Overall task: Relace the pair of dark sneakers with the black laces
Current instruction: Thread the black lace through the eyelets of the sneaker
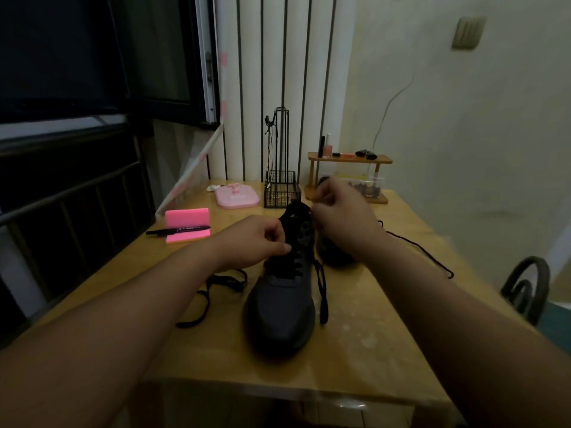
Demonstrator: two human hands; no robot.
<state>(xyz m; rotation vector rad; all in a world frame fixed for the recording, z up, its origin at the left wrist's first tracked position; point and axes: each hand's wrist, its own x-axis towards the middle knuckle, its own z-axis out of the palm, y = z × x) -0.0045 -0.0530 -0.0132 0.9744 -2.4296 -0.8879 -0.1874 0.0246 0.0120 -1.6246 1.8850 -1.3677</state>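
Dim yellow wood, the table, held the near sneaker at its middle, long axis running from far edge to near edge, toe toward the near edge. I saw the left hand pinching the black lace at the left eyelets. The right hand curled over the collar; its grasp I could not tell. It hid most of the second sneaker. A wire basket stood behind, a marker toward the left edge.

Second sneaker mostly behind right hand
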